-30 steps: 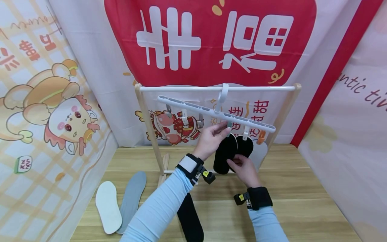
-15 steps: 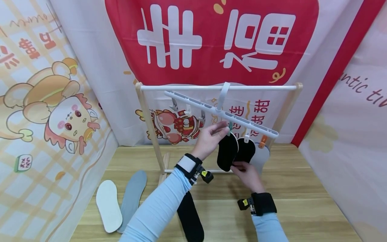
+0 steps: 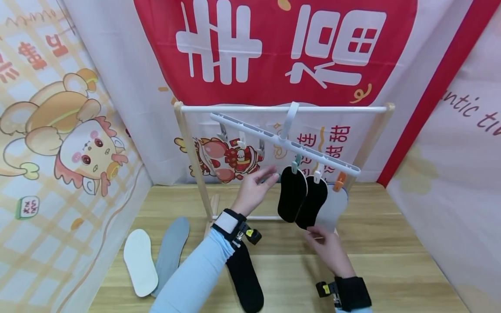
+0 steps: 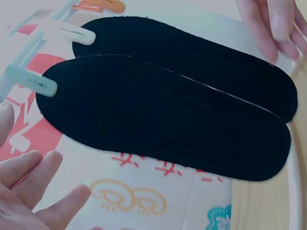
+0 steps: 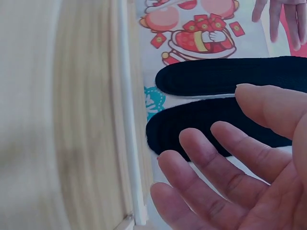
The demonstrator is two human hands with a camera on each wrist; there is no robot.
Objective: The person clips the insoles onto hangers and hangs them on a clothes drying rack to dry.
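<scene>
A black insole (image 3: 291, 198) hangs from a green clip (image 4: 33, 82) on a white hanger (image 3: 250, 129). Beside it a second black insole (image 3: 312, 203) hangs from a white clip (image 3: 317, 176), and a grey insole (image 3: 332, 208) from an orange clip (image 3: 339, 182). My left hand (image 3: 252, 191) is left of the nearer black insole, fingers spread and apart from it. Below the insoles, my right hand (image 3: 328, 251) has relaxed fingers near the second insole's lower end. In the right wrist view, its fingers (image 5: 220, 167) overlap that insole; I cannot tell whether they touch.
The hanger hooks over a rack's white top rail (image 3: 235, 109) and tilts down to the right. Several unused clips (image 3: 241, 140) hang on its left half. On the table lie a white insole (image 3: 141, 263), a grey-blue insole (image 3: 172, 252) and a black insole (image 3: 245, 278).
My left hand has left the green clip and moved left and down. My right hand has let go of the insoles and moved down and right. The black insoles hang lower and free.
</scene>
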